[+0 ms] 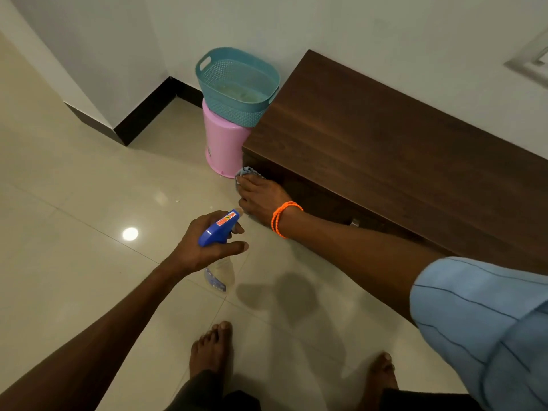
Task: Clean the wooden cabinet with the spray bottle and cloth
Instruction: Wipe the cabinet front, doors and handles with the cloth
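A pale tiled floor fills most of the view, with a bright light reflection on its left part. The wooden cabinet runs along the white wall on the right, its dark top bare and its front face turned toward the person. A small metal knob shows on that front face.

At the cabinet's far left end, just beside it, stands a pink bin, and a teal perforated basket sits on top of the bin, touching the cabinet's corner.

The right hand, with an orange beaded band at the wrist and a light blue sleeve on the upper arm, presses flat against the cabinet's front near its left corner. Its grip is pressed down on a bluish cloth, which bunches out beyond the fingertips against the wood.

The left hand hangs nearer, above the floor and apart from the cabinet. Its grip is wrapped around the neck of the spray bottle, whose blue trigger head points toward the cabinet while the clear body hangs below the hand.

Two bare feet stand on the floor at the near edge.
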